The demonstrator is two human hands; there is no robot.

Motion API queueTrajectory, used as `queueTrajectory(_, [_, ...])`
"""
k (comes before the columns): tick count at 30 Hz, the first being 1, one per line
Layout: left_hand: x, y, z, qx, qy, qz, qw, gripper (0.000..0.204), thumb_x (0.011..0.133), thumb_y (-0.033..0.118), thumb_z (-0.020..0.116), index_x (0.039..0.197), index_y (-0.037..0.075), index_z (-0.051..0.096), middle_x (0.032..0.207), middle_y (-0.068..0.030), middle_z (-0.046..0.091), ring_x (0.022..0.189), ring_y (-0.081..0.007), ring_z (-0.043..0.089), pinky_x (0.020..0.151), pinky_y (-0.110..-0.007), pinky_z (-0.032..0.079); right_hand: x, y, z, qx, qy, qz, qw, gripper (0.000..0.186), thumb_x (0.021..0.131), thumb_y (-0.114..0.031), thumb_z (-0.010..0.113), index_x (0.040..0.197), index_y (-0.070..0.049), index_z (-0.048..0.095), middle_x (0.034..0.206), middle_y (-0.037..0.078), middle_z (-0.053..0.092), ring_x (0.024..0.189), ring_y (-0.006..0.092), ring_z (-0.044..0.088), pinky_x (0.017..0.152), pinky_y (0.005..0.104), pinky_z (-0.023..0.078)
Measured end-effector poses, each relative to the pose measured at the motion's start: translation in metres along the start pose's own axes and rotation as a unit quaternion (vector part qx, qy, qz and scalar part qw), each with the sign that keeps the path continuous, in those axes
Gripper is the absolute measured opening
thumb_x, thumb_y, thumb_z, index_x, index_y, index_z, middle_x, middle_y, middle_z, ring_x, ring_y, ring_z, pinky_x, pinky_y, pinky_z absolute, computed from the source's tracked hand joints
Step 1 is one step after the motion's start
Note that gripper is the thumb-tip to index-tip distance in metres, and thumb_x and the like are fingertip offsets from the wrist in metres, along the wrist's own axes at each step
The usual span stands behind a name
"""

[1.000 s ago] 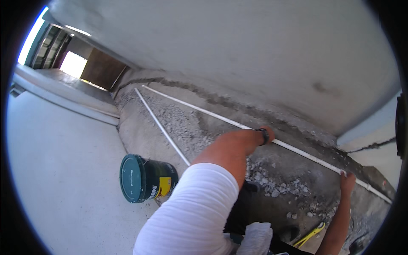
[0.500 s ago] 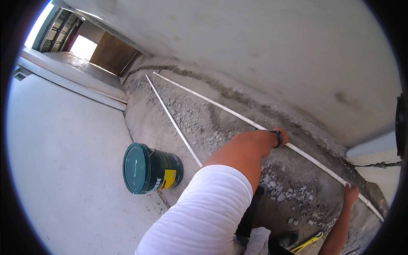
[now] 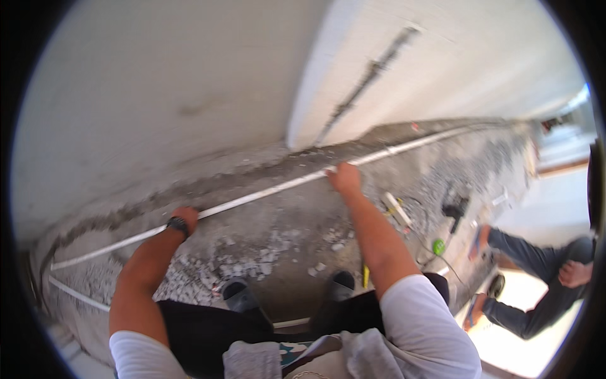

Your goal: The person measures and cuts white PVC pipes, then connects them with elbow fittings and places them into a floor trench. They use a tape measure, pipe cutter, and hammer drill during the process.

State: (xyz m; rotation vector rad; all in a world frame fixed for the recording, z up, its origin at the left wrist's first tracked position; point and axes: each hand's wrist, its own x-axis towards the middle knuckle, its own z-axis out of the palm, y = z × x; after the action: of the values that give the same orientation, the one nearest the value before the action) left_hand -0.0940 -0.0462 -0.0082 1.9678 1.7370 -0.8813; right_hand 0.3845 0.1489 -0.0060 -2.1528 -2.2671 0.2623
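A long white pipe (image 3: 265, 195) runs along the broken concrete beside the wall. My left hand (image 3: 185, 218) grips it on the left, a dark band on its wrist. My right hand (image 3: 344, 177) is closed on the same pipe farther right, close to a white column with a dark vertical channel (image 3: 369, 76). A second white pipe (image 3: 80, 292) lies at the lower left, partly hidden by my arm. A yellow tool (image 3: 365, 275) shows below my right forearm.
Concrete rubble (image 3: 252, 258) lies round my sandalled feet. A dark power tool (image 3: 456, 208), a green round object (image 3: 439, 246), a pale bar (image 3: 398, 208) and a cable (image 3: 447, 265) lie at right, beside a seated person in dark trousers (image 3: 524, 243).
My view has swung to the right, bringing the column and the other person into sight and the bucket out of it. Both hands still grip the pipe.
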Motion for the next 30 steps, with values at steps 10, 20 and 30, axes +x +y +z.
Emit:
queueTrajectory(10, [0.015,0.019,-0.009,0.026,0.014,-0.010,1.000,0.020,0.078,0.009,0.064,0.095,0.004,0.073,0.100,-0.0197,0.069,0.095,-0.0328,0.068,0.084,-0.041,0.055,0.004,0.028,-0.012,0.007,-0.054,-0.081,0.995,0.043,0.069,-0.034,0.082,0.099,-0.004,0.072,0.114,0.019,0.062,0.099,0.0357,0.065,0.087,0.0448,0.053])
queueTrajectory(20, [0.024,0.038,-0.024,0.017,-0.012,-0.005,1.000,0.020,0.078,0.008,0.064,0.096,0.003,0.073,0.098,-0.0197,0.070,0.094,-0.0332,0.069,0.084,-0.041,0.056,0.013,0.027,-0.011,-0.023,-0.072,-0.040,0.996,0.041,0.080,-0.035,0.074,0.104,-0.002,0.071,0.132,0.025,0.053,0.102,0.0362,0.065,0.088,0.0425,0.054])
queueTrajectory(30, [0.018,0.031,-0.024,-0.003,0.006,0.002,1.000,0.019,0.081,0.007,0.061,0.096,0.003,0.073,0.102,-0.0200,0.069,0.098,-0.0336,0.068,0.087,-0.042,0.055,0.012,0.026,-0.016,-0.032,-0.093,-0.057,0.994,0.041,0.082,-0.037,0.071,0.103,-0.002,0.070,0.133,0.023,0.053,0.101,0.0364,0.066,0.088,0.0433,0.054])
